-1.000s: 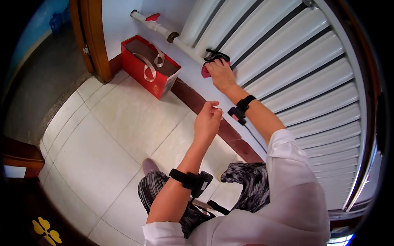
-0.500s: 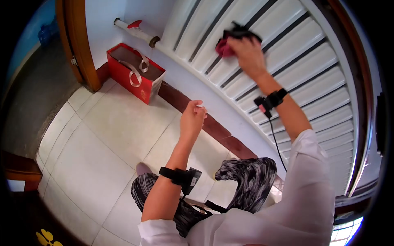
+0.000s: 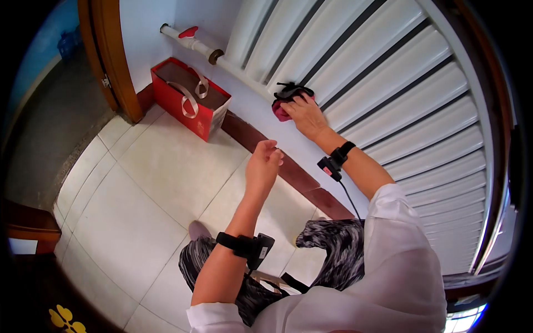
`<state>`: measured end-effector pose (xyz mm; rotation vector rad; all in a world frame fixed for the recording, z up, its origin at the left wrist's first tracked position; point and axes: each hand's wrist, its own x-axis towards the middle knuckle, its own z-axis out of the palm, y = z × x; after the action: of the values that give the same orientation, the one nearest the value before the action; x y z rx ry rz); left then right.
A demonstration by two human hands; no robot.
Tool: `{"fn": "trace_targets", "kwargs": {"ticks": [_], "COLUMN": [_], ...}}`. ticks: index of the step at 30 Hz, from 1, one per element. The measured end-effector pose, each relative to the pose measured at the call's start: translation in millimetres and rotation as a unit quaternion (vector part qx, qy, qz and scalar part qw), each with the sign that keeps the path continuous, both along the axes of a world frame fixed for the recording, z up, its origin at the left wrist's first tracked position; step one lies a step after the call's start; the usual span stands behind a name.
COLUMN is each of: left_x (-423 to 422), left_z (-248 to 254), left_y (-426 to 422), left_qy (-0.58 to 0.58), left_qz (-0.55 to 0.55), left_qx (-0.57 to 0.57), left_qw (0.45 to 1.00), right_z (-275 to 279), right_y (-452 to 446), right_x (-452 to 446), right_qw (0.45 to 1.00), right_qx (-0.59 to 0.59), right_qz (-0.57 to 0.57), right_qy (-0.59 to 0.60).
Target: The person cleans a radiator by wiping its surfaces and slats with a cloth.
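My right hand (image 3: pixel 307 117) presses a bunched dark red and black cloth (image 3: pixel 282 110) against the lower edge of the white radiator (image 3: pixel 383 72). The fingers lie over the cloth and hide part of it. My left hand (image 3: pixel 263 168) hangs in the air over the floor, with its fingers loosely bent and a gap by the thumb. Nothing shows in it. Each forearm carries a black strap with a small device.
A red gift bag (image 3: pixel 183 108) with ribbon handles stands on the tiled floor by the wall. Above it, a white pipe (image 3: pixel 241 71) with a red valve handle (image 3: pixel 189 33) joins the radiator. A wooden door frame (image 3: pixel 114 61) is at the left. My knees are below my hands.
My right hand has moved the cloth down and to the left, from the radiator's ribs to its lower edge. My left hand stays nearly where it was.
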<state>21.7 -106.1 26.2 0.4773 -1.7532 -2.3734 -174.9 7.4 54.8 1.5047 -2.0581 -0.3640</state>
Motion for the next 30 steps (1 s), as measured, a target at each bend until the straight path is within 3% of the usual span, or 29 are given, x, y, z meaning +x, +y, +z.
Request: {"fn": "trace_targets", "kwargs": {"ticks": [2, 3, 4, 6, 7, 10, 13, 17, 21, 23, 25, 28, 30], "left_x": [-0.1, -0.6, -1.2, -0.6, 0.1, -1.1, -1.5, -2.6, -2.7, -0.1, 2.9, -0.3, 0.6], "left_z": [-2.7, -3.3, -4.3, -3.7, -1.2, -0.4, 0.9, -1.8, 0.0, -4.3, -6.0, -2.8, 1.1], "left_y": [1.4, 1.6, 2.2, 5.8, 6.7, 8.0, 5.7, 3.8, -0.1, 2.1, 2.2, 2.5, 2.2], "left_qy": [0.007, 0.007, 0.015, 0.020, 0.018, 0.017, 0.014, 0.005, -0.015, -0.003, -0.005, 0.004, 0.002], "left_qz": [0.002, 0.001, -0.001, -0.008, -0.008, -0.010, -0.009, 0.004, -0.036, -0.031, -0.035, -0.035, -0.038], "left_qx": [-0.001, 0.001, 0.004, 0.009, 0.013, 0.017, 0.018, 0.008, 0.001, -0.002, 0.002, 0.008, 0.008], "left_qw": [1.000, 1.000, 1.000, 1.000, 1.000, 1.000, 1.000, 1.000, 0.999, 1.000, 0.999, 0.999, 0.999], "right_z": [17.8, 44.9, 69.9, 109.9, 126.5, 121.4, 87.6, 43.2, 81.8, 133.6, 165.9, 156.7, 138.0], "right_y": [6.3, 1.8, 2.0, 2.7, 1.4, -0.8, -1.4, -1.0, 3.4, -2.2, -1.2, -1.9, -3.0], "right_x": [-3.9, 3.7, 1.3, -0.2, 1.1, 0.1, 3.0, 1.9, 2.0, 12.2, 4.1, 0.5, 2.7], "right_qw": [1.000, 0.998, 0.999, 0.990, 0.989, 0.981, 0.998, 0.999, 0.999, 0.994, 0.987, 0.979, 0.987], "right_qx": [0.010, 0.045, -0.033, -0.111, -0.107, -0.096, -0.036, -0.019, 0.023, -0.042, -0.082, -0.088, -0.070], "right_qz": [0.019, -0.051, -0.007, -0.024, -0.018, 0.000, 0.007, 0.028, 0.001, -0.070, -0.005, 0.001, -0.006], "right_qy": [-0.003, 0.018, 0.035, 0.081, 0.098, 0.168, 0.049, 0.029, 0.034, 0.076, 0.140, 0.181, 0.145]}}
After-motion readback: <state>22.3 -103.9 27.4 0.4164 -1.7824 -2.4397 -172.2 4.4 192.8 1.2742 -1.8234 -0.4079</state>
